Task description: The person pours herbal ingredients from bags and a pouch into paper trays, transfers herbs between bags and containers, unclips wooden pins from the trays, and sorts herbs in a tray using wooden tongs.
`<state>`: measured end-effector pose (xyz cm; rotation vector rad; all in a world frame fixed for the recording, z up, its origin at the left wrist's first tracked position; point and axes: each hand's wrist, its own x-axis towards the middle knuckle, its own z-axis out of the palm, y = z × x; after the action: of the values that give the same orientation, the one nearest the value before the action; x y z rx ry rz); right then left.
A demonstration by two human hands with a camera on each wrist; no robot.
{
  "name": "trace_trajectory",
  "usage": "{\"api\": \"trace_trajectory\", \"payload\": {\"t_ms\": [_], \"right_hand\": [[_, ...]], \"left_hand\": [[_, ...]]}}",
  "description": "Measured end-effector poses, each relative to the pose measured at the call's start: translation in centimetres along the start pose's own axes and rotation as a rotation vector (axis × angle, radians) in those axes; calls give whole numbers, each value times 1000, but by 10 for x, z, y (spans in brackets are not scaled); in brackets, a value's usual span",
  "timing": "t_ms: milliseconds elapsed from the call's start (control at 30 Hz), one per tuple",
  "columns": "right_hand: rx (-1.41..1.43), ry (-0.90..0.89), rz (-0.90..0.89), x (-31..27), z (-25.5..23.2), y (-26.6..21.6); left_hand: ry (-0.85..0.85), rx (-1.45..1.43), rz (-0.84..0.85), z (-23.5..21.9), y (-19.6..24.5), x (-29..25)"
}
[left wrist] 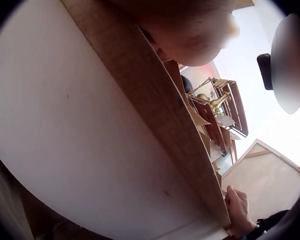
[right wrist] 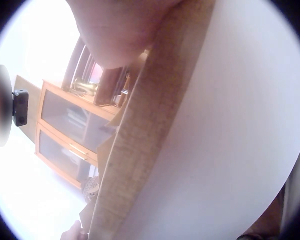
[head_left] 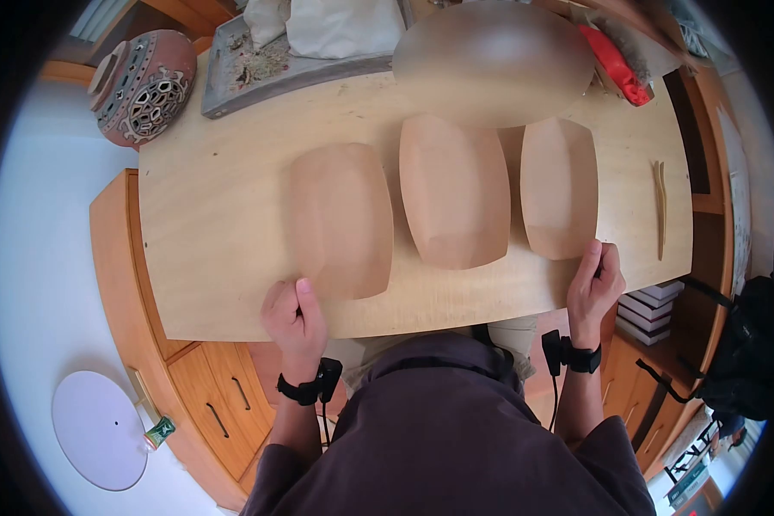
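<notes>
Three brown paper food trays stand in a row on the wooden table [head_left: 224, 224]: a left tray [head_left: 340, 224], a middle tray [head_left: 454, 193] and a narrower right tray [head_left: 561, 189]. My left hand [head_left: 294, 318] rests at the table's front edge, fingers loosely curled, thumb up, just below the left tray's near corner; nothing shows in it. My right hand [head_left: 598, 279] rests at the same edge with fingers loosely curled. Its fingertips come right up to the right tray's near corner. In the wrist views each hand sits on the table's rim, its fingers mostly hidden.
Wooden tongs [head_left: 660, 211] lie near the table's right side. At the back left are a grey wooden tray [head_left: 318, 90] with white bags and dried bits, and a latticed clay pot [head_left: 146, 86]. A red packet [head_left: 615, 64] lies back right; books [head_left: 645, 314] sit on a shelf below.
</notes>
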<state>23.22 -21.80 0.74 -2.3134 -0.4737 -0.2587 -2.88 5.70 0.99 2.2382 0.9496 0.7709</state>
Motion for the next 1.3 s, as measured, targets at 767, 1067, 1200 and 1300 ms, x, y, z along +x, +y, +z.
{"api": "trace_trajectory", "payload": {"t_ms": [767, 1067, 1200, 1300], "right_hand": [[-115, -42, 7, -3, -2, 3], [-139, -46, -14, -3, -1, -1], [-149, -60, -30, -2, -2, -1], [-153, -64, -31, -2, -2, -1]], "left_hand": [[-60, 56, 39, -1, 1, 3], [-111, 91, 23, -5, 6, 6], [-117, 91, 27, -4, 3, 5], [-112, 96, 38, -4, 2, 5]]}}
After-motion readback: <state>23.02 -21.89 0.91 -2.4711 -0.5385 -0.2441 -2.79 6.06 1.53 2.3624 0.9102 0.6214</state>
